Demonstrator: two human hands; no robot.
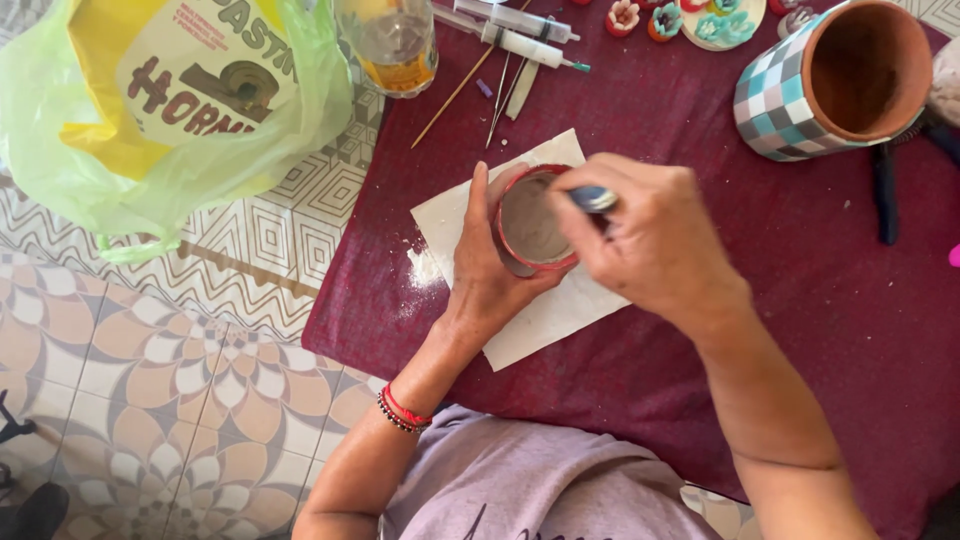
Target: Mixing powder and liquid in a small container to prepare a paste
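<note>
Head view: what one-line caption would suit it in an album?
Left hand steadies a red-rimmed cup on white paper while the right hand holds a tool over it.

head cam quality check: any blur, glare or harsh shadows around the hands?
Head view: even, soft daylight, no hard shadows on the maroon cloth. The right hand and the metal tool it grips look slightly motion-blurred; the left hand around the small red-rimmed round cup is sharper. Mild sheen on the green plastic bag.
</note>
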